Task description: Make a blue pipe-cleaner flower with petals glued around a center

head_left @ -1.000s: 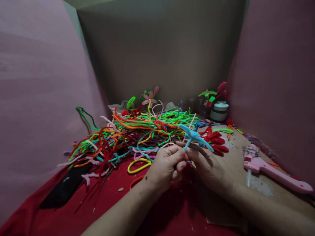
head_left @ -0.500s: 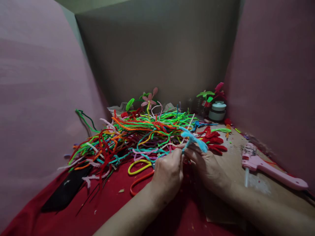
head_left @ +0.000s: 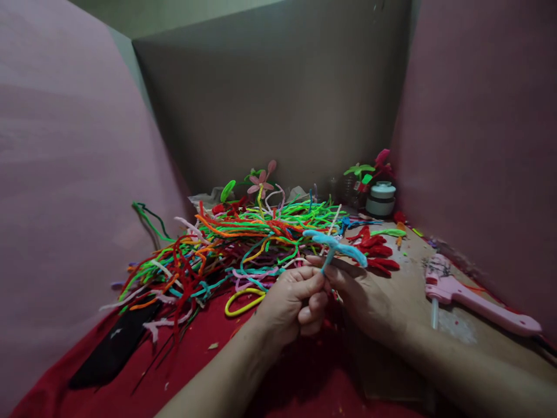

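Between my two hands, a light blue pipe-cleaner flower (head_left: pixel 335 247) stands with its petals spread at the top and its stem pointing down. My left hand (head_left: pixel 293 299) pinches the stem between thumb and forefinger, the other fingers curled. My right hand (head_left: pixel 363 293) closes on the same stem from the right; its fingertips are partly hidden behind the flower and the stem. Just left of my left hand lies the yellow handle of the scissors (head_left: pixel 244 302), with the rest mostly behind my wrist and forearm. Beyond both hands spreads a large heap of coloured pipe cleaners (head_left: pixel 261 229).
A pink glue gun (head_left: pixel 478 302) lies on the brown board at the right. Red pipe-cleaner petals (head_left: pixel 376 251) sit behind my right hand, near a pale green jar (head_left: pixel 380 199). A black flat object (head_left: pixel 113 345) rests on the red cloth (head_left: pixel 204 377) at the left.
The blue flower has turned so its petals spread more level and sideways. My left hand has rolled, showing its curled fingers, and now covers the red scissor handle. The view has shifted slightly.
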Tool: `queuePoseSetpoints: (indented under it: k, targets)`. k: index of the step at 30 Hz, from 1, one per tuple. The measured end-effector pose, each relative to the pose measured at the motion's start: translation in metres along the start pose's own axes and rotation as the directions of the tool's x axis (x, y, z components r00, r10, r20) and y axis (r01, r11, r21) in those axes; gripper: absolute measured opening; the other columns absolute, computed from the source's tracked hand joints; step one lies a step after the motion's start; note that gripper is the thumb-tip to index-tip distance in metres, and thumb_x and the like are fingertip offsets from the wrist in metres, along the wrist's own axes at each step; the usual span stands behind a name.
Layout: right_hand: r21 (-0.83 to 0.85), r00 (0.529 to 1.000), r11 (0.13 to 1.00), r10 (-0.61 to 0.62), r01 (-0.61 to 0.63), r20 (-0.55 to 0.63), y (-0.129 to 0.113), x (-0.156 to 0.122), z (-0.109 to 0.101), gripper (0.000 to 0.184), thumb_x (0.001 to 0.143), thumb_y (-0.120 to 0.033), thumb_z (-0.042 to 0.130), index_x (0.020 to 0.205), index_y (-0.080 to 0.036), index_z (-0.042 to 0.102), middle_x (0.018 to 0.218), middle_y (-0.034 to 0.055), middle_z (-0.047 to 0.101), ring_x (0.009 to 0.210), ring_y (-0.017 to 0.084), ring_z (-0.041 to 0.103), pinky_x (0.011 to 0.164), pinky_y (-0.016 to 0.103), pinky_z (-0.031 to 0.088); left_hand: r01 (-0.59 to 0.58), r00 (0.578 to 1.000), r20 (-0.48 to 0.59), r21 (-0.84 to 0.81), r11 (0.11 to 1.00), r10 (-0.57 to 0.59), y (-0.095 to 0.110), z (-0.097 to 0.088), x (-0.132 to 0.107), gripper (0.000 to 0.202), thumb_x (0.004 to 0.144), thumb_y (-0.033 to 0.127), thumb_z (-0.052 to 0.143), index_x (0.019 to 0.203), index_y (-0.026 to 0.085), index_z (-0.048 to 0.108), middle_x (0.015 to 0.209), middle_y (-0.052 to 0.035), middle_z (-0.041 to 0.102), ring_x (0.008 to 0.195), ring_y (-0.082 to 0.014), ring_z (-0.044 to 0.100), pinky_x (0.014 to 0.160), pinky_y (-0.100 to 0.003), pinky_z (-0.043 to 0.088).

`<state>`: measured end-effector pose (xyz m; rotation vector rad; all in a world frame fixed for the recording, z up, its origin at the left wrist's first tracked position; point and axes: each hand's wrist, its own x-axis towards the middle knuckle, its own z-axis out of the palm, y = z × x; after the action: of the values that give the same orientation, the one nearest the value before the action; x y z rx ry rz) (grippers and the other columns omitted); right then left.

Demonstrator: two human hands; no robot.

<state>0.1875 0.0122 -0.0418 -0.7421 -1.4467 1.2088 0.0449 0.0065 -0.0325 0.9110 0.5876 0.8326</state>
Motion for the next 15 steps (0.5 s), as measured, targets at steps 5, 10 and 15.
queuePoseSetpoints:
  k: [5, 10, 15]
  targets:
    - [0.086, 0.996, 0.993, 0.081, -0.083, 0.024, 0.002, 0.000, -0.002, 0.027, 0.082, -0.039, 0.056, 0.104, -0.027, 0.068, 0.097, 0.0036, 0.068, 0.097, 0.022, 0.060, 0.092, 0.041, 0.044, 0.056, 0.992, 0.119, -0.090, 0.994, -0.045, 0.002, -0.007, 0.002, 0.022, 0.077, 0.034, 0.062, 0.075, 0.013, 0.056, 0.044, 0.0080, 0.041, 0.028, -0.0005, 0.018, 0.026, -0.013, 0.024]
    - [0.160, 0.998, 0.986, 0.054, -0.052, -0.008, 0.010, -0.003, 0.000, 0.028, 0.081, -0.039, 0.055, 0.105, -0.028, 0.066, 0.089, 0.0032, 0.069, 0.090, 0.021, 0.063, 0.082, 0.037, 0.051, -0.008, 1.000, 0.004, 0.109, 0.994, 0.007, 0.001, -0.001, 0.000, 0.028, 0.078, 0.039, 0.060, 0.070, 0.012, 0.054, 0.045, 0.0056, 0.047, 0.027, -0.0018, 0.028, 0.028, -0.015, 0.027]
    - [0.190, 0.996, 0.977, 0.091, -0.092, 0.015, 0.011, -0.005, 0.001, 0.033, 0.082, -0.041, 0.053, 0.109, -0.025, 0.064, 0.067, 0.0014, 0.066, 0.057, 0.016, 0.063, 0.052, 0.028, 0.051, -0.069, 0.980, -0.141, 0.414, 0.908, 0.139, 0.003, 0.012, -0.003, 0.029, 0.081, 0.041, 0.053, 0.075, 0.012, 0.054, 0.052, 0.0026, 0.053, 0.034, -0.0038, 0.042, 0.034, -0.015, 0.031]
